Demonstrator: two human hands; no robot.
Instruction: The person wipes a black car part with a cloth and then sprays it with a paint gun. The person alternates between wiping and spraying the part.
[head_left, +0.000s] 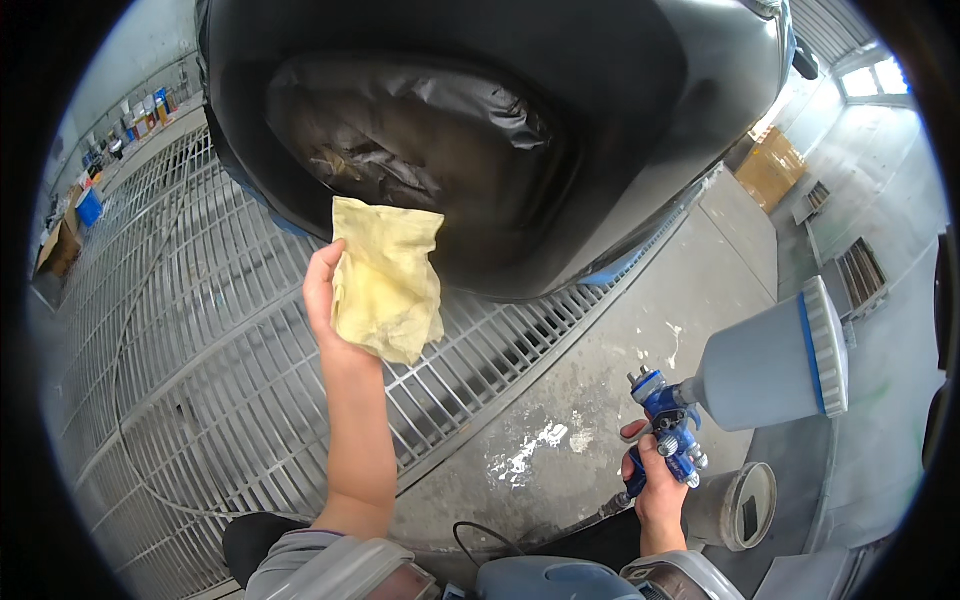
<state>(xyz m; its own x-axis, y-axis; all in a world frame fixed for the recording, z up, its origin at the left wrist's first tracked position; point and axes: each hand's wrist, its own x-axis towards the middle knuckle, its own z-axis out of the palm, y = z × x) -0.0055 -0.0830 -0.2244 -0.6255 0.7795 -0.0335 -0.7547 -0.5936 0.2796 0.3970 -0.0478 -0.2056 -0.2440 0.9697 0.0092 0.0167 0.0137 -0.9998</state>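
My left hand (322, 296) is raised in front of me, its fingers closed on a crumpled pale yellow tack cloth (388, 285). The cloth hangs at the lower edge of a large black vehicle body panel (630, 140); whether they touch I cannot tell. Dark plastic film (420, 110) fills a recess in the panel. At the lower right, my right hand (660, 490) grips a blue spray gun (668, 415) by its handle. A large grey paint cup (755, 365) with a white lid and blue ring is attached to the gun and leans to the right.
Metal floor grating (230, 340) spreads on the left beside a paint-spotted concrete strip (540, 430). A bucket (735, 508) stands just beyond my right hand. Cans and bottles (150, 115) line the far left wall, near a cardboard box (60, 245). A hose (120, 400) crosses the grating.
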